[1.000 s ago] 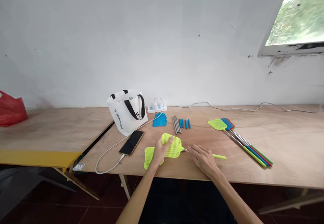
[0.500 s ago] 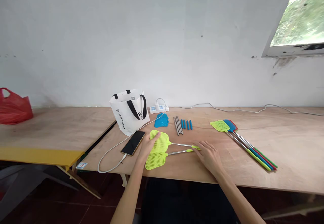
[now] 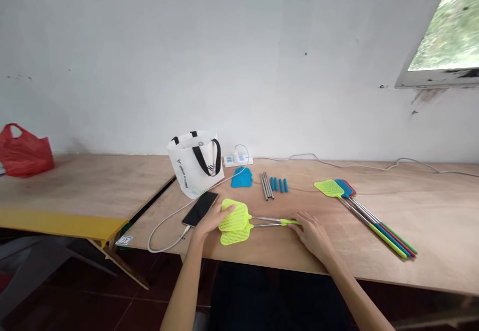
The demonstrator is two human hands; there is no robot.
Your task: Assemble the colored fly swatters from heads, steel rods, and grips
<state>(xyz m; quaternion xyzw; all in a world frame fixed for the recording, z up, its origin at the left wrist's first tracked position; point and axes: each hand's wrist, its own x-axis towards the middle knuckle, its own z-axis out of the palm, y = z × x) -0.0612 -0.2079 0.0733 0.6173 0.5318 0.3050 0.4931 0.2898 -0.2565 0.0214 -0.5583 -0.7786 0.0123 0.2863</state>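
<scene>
on the table [image 3: 269,252], swatters [image 3: 236,217] overlap; hands [image 3: 213,219] hold them.

A white bag [image 3: 184,171] with black handles [image 3: 199,159] stands just behind a phone [image 3: 200,209], whose white cable [image 3: 148,243] runs to a power strip [image 3: 228,161] by the wall [image 3: 149,62], while a red bag [image 3: 28,154] sits at far left.

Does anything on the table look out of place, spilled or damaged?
Nothing looks spilled or broken. The phone seems out of place: it lies close by the left hand at the yellow swatters, its cable looping over the table.
</scene>
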